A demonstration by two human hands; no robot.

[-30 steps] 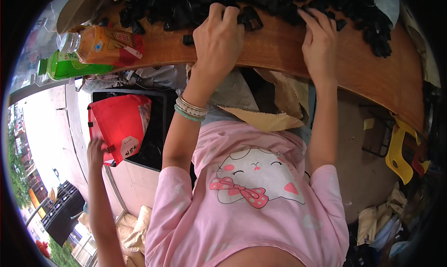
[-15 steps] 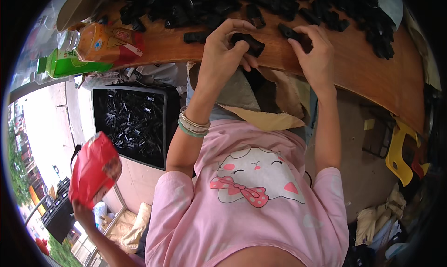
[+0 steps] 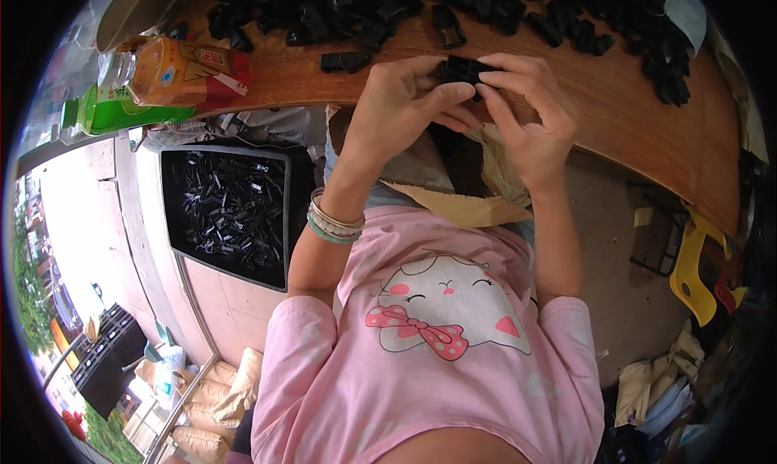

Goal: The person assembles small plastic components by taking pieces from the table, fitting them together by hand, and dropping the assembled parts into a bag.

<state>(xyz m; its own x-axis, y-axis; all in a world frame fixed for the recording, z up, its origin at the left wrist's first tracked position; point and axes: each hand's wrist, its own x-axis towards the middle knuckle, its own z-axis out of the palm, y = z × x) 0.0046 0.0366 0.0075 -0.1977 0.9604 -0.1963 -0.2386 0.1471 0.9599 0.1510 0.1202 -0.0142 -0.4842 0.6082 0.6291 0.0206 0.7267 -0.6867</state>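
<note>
Assembly, seemingly: at our twelve o'clock, left hand (image 3: pixel 396 109) and right hand (image 3: pixel 536 117) pinch a black part (image 3: pixel 459 69), next needing alignment.

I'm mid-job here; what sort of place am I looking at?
Probably a small workshop, though I can't be certain. Many loose black parts are heaped on a wooden table, and a dark bin at the left holds a mass of small black pieces.

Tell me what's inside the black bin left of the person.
The bin holds many small black pieces in a jumble; whatever lies beneath the top layer is hidden.
</note>
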